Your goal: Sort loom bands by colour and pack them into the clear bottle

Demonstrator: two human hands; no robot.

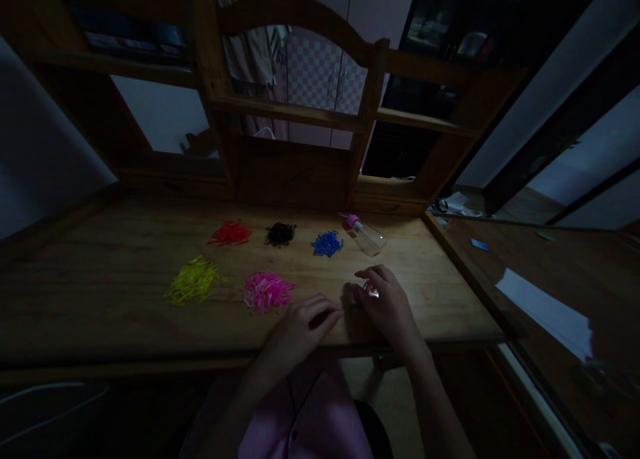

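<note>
My left hand [306, 320] rests at the table's front edge, right of the pink pile. Its thumb and fingertips are pressed together, and whatever may be between them is too small to make out. Curled over a small shiny red-and-white thing [371, 287] on the tabletop is my right hand [387, 302], which mostly hides it. Thin rubber bands, by their look, lie in separate piles: pink [268, 292], yellow [195, 280], red [231, 233], black [281, 234] and blue [327, 243].
Beyond my right hand, a clear bottle [369, 239] with a pink cap lies on its side. A wooden shelf frame [295, 172] rises along the back of the table. To the right, a lower brown surface holds white paper [547, 312] and a small blue card [479, 245].
</note>
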